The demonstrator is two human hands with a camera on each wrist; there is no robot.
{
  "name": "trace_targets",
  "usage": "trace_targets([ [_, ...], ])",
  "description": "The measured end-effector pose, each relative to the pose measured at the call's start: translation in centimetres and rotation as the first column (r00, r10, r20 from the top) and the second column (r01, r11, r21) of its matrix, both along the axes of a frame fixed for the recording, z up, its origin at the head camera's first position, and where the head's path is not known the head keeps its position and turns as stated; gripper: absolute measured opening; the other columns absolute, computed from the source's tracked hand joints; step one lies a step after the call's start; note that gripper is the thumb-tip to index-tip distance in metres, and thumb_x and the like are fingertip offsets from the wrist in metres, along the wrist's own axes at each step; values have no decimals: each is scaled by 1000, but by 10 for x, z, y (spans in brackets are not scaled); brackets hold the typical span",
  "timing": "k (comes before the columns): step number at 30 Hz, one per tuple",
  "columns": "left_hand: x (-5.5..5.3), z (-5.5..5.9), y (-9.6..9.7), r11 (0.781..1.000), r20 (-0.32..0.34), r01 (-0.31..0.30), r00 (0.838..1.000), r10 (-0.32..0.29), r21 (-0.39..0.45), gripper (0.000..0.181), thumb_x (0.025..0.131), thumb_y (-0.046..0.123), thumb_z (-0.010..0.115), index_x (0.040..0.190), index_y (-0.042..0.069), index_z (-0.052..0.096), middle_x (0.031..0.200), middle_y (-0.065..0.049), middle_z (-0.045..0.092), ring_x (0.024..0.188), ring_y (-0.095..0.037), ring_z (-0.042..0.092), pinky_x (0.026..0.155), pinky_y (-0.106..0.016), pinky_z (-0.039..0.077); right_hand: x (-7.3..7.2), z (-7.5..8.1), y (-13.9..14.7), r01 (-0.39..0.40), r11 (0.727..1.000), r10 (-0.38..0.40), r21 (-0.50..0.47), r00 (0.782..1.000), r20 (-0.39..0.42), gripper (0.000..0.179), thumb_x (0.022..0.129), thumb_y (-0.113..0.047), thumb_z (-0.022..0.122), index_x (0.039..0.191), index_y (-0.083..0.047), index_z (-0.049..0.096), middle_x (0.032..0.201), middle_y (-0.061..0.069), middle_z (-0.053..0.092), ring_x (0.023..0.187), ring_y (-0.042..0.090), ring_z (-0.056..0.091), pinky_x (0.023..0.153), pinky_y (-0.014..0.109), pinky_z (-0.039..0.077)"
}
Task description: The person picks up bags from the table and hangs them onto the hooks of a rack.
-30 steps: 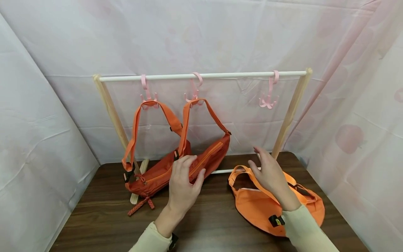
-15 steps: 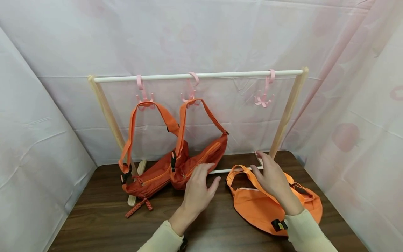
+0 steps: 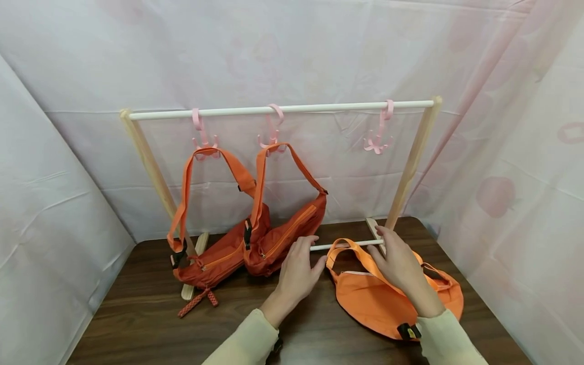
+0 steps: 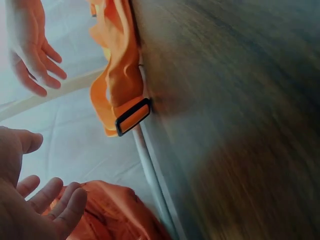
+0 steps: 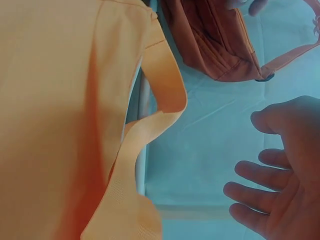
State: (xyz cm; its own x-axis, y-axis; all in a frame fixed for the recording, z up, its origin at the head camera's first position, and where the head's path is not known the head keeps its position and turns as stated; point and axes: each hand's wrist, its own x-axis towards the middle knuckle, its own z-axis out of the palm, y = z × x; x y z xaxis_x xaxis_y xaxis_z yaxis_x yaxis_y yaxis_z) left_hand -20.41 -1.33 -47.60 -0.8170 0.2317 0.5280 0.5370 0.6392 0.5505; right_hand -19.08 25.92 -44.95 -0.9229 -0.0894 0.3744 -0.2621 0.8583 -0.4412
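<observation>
My left hand (image 3: pixel 296 271) hovers with loosely spread fingers beside the lower end of a dark orange waist bag (image 3: pixel 292 233). That bag's strap loops over the middle pink hook (image 3: pixel 272 137). A second dark orange waist bag (image 3: pixel 219 261) has its strap over the left pink hook (image 3: pixel 201 133). My right hand (image 3: pixel 401 263) is above a bright orange waist bag (image 3: pixel 374 306) lying on the table, overlapping its strap (image 3: pixel 365 257) in the head view. The right wrist view shows that hand's fingers (image 5: pixel 255 197) spread apart, away from the strap and holding nothing.
A white bar (image 3: pixel 319 108) between two wooden posts carries the hooks. The right pink hook (image 3: pixel 378 134) bears no bag. A lower white rod (image 3: pixel 321 247) crosses behind the bright bag. Pale curtains (image 3: pixel 506 203) surround the brown table (image 3: pixel 146 314).
My left hand has moved right, away from the middle bag and toward the bright orange one. My right hand stays over the bright bag. The head view has shifted slightly.
</observation>
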Motion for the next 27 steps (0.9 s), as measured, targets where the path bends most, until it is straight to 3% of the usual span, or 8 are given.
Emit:
trace_targets([
  [11, -22, -15, 19, 998, 123, -10, 992, 18, -65, 56, 96, 26, 82, 143, 8, 59, 132, -10, 65, 115, -26, 65, 93, -45, 56, 10, -7, 10, 14, 999, -16, 36, 998, 66, 61, 104, -23, 71, 153, 5, 46, 138, 28, 61, 119, 49, 63, 93, 67, 51],
  [20, -38, -24, 40, 992, 256, -43, 964, 71, -116, 56, 96, 33, 82, 144, 15, 59, 128, -5, 66, 112, -25, 67, 89, -46, 57, 13, -14, 14, 1, 1000, -4, 28, 995, 95, 64, 103, -21, 72, 155, 5, 44, 140, 29, 60, 125, 49, 61, 96, 67, 50],
  [27, -49, -26, 52, 988, 279, -39, 957, 80, -151, 57, 94, 31, 85, 142, 14, 60, 124, -6, 67, 102, -25, 69, 84, -46, 58, 18, -17, 17, -8, 1000, 6, 16, 994, 107, 64, 104, -21, 71, 155, 6, 44, 141, 29, 60, 125, 49, 60, 97, 67, 50],
])
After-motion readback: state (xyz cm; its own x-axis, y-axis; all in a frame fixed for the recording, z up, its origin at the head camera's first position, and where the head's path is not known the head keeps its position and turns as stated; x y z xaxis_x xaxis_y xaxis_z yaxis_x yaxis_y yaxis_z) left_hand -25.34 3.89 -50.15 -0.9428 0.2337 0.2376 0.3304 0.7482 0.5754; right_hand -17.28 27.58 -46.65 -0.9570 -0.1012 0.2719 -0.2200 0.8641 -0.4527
